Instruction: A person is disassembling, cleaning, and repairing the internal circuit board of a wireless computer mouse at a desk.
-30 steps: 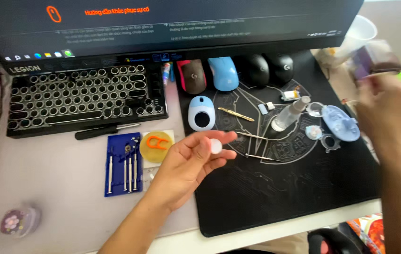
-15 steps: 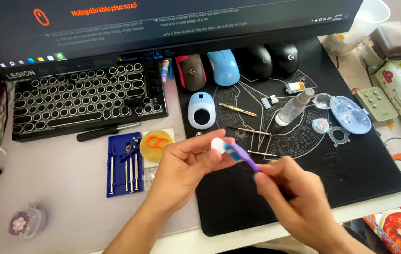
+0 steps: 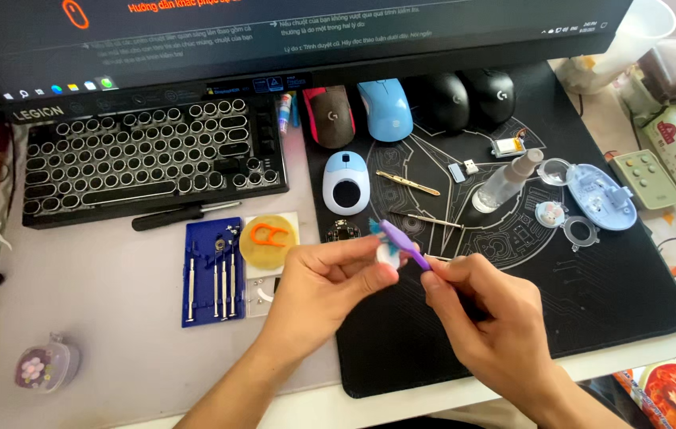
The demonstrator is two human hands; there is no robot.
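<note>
My left hand (image 3: 318, 287) pinches a small white round part (image 3: 388, 255) between thumb and fingers over the near left edge of the black desk mat (image 3: 592, 294). My right hand (image 3: 490, 318) grips a purple brush (image 3: 398, 238) whose bristled tip rests on that white part. Both hands meet just in front of a white and blue mouse shell (image 3: 346, 182).
A black round-key keyboard (image 3: 147, 155) lies at the left under the monitor. A blue screwdriver set (image 3: 212, 270) and yellow disc with an orange puller (image 3: 267, 237) sit beside my left hand. Several mice (image 3: 385, 107), tweezers (image 3: 408, 183), a spray bottle (image 3: 504, 181) and opened mouse parts (image 3: 596, 195) lie on the mat.
My right hand came in from the far right holding the purple brush and brought its tip onto the white part. My left hand closed around that part and stayed in place.
</note>
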